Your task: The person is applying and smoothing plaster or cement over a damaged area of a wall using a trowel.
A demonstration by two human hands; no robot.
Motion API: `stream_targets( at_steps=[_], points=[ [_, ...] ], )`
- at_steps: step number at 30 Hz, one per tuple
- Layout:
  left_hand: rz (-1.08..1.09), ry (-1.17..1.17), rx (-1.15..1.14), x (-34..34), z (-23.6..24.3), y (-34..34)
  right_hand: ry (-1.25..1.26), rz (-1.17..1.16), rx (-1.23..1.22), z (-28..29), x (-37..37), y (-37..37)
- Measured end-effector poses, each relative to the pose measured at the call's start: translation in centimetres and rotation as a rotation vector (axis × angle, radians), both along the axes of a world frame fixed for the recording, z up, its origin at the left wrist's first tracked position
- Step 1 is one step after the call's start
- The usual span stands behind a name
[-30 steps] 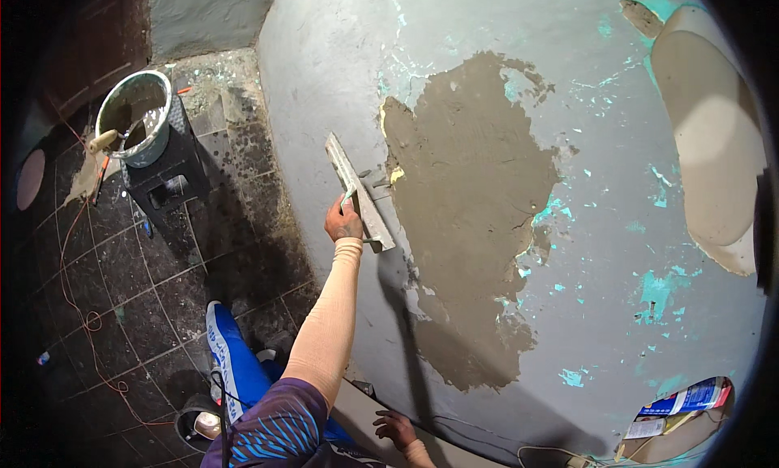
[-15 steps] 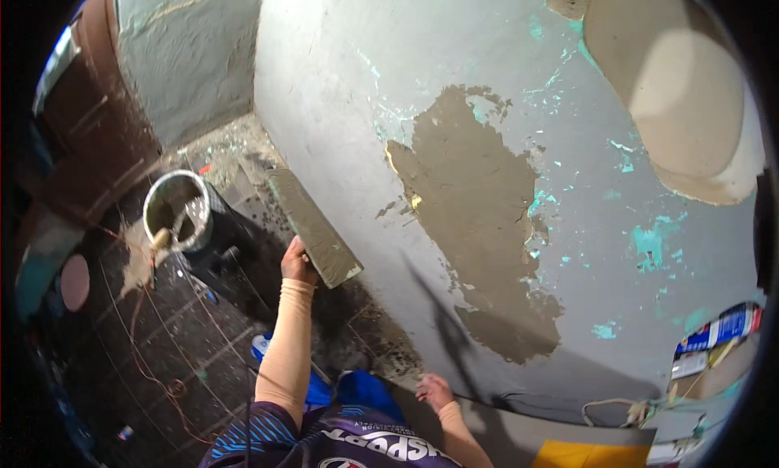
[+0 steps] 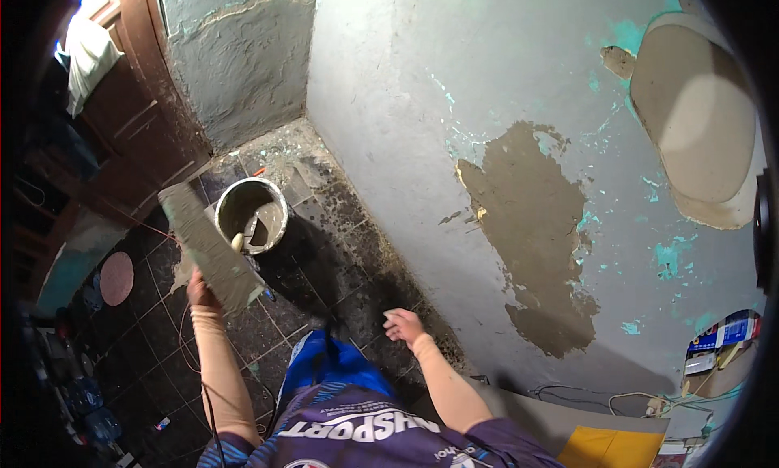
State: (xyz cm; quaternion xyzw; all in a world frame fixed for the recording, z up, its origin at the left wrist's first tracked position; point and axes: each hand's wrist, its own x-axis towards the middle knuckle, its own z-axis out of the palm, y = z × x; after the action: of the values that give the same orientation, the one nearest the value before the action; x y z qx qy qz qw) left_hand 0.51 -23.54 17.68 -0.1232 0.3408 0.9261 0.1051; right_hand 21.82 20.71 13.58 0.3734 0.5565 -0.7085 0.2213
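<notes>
Left hand [image 3: 203,293] grips long, grey-coated rectangular trowel [image 3: 208,250], which could drip if tilted; right hand [image 3: 404,327], half-curled, appears empty

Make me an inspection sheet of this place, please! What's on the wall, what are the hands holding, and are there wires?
Surface: grey wall with a large brown-grey patch and turquoise spots; spattered dark floor tiles.
Work things: rectangular trowel, blade smeared; bucket with grey mix and a pale-handled tool inside.
Clutter: small orange-red piece beyond the bucket; pink round thing at left.
Hands: left hand grips the trowel; right hand seems empty, fingers loosely bent.
Cables: pale cable at lower right.
Surroundings: brown door, white cloth hanging there.
</notes>
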Motion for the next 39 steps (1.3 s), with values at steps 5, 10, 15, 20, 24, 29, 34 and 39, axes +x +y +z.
stream_targets(
  at_steps=[5,10,15,20,24,29,34,39],
  points=[
    [0.032,0.000,-0.077,4.7,0.9,-3.2,0.064,0.253,0.139,-1.9,-7.2,-4.3],
    [0.068,-0.174,-0.068,5.2,-2.5,6.1,-0.010,0.388,0.176,-2.1,-4.3,-5.1],
    [-0.130,-0.179,0.037,3.5,-12.5,21.6,-0.275,0.242,0.256,-5.8,5.7,1.8],
    [-0.251,-0.342,-0.026,4.4,-22.7,37.2,-0.546,0.194,0.435,-7.0,16.0,8.4],
    [-0.253,-0.442,-0.183,5.5,-28.7,51.2,-0.528,-0.025,0.319,-8.0,23.2,13.5],
    [-0.198,-0.540,-0.187,3.9,-34.2,63.8,-0.429,0.149,0.491,-12.3,31.6,20.8],
    [0.054,-0.353,-0.181,4.2,-33.9,70.5,-0.623,-0.055,0.487,-15.3,41.0,29.9],
    [0.015,-0.328,-0.127,6.0,-28.4,69.7,-0.498,0.005,0.292,-13.2,39.6,34.0]
  ],
)
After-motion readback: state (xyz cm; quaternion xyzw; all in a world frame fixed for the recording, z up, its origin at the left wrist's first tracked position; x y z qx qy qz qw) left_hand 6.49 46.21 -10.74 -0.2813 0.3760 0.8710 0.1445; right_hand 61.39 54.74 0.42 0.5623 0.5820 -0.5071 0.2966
